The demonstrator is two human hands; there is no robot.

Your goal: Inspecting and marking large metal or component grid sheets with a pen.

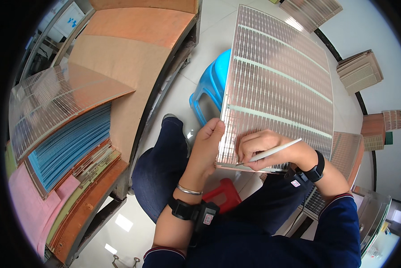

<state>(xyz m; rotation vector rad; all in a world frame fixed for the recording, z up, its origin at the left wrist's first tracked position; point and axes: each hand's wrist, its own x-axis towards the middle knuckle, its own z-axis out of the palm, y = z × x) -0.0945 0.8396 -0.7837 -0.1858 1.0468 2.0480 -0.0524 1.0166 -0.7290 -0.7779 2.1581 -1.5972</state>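
Note:
A large thin circuit board panel point(281, 78), copper-toned with rows of fine dark tracks and pale cross strips, is tilted in front of me. My left hand point(206, 144) is closed on its left edge near the lower corner, the thumb along the rim. Low on the panel rests my right hand point(268, 149), its fingers pinching a slim pen-like tool with a white handle point(278, 149). The tool's thin tip points left and down to the panel's lower edge; its exact kind cannot be made out. My left fingers behind the panel are hidden.
A blue plastic stool point(211, 80) stands behind the panel's left edge. At left, a workbench point(115, 58) carries a blue sheet stack point(75, 143), a patterned panel point(62, 96) and pink sheets point(33, 201). Several board stacks point(360, 71) lean along the right wall. Something red point(225, 196) shows below.

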